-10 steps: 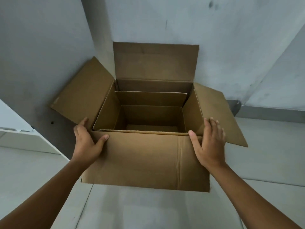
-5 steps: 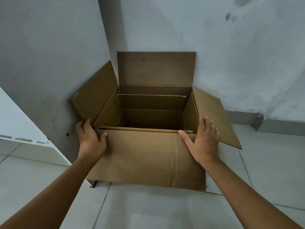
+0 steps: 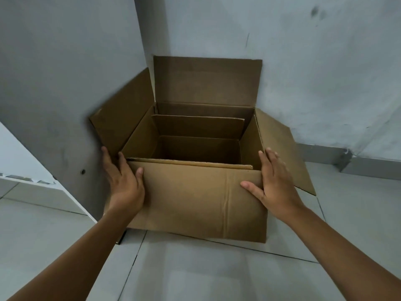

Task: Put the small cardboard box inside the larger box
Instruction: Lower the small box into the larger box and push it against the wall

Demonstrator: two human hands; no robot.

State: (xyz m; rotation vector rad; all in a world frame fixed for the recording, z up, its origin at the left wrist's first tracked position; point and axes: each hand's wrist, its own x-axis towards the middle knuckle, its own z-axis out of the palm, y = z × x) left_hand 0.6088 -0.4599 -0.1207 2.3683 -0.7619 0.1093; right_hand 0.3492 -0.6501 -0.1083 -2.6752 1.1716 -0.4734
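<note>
The larger cardboard box (image 3: 195, 200) stands on the tiled floor in a wall corner, all its flaps spread open. Inside it sits the small cardboard box (image 3: 198, 127), open-topped, with its back flap upright and its near rim just behind the big box's front wall. My left hand (image 3: 124, 183) clasps the near left corner, thumb on the front face and fingers along the left side. My right hand (image 3: 274, 185) clasps the near right corner the same way, its fingers lying over the right wall beside the right flap (image 3: 286, 153).
Grey walls (image 3: 303, 72) meet right behind the box, and its back and left flaps lean on them. A white slanted panel (image 3: 23, 168) lies at the left. A grey skirting (image 3: 325, 155) runs along the right wall. Tiled floor (image 3: 195, 272) spreads in front.
The larger box, held up off the floor a second ago, has come down and back into the corner and now rests on the tiles. Both hands stayed on its near corners.
</note>
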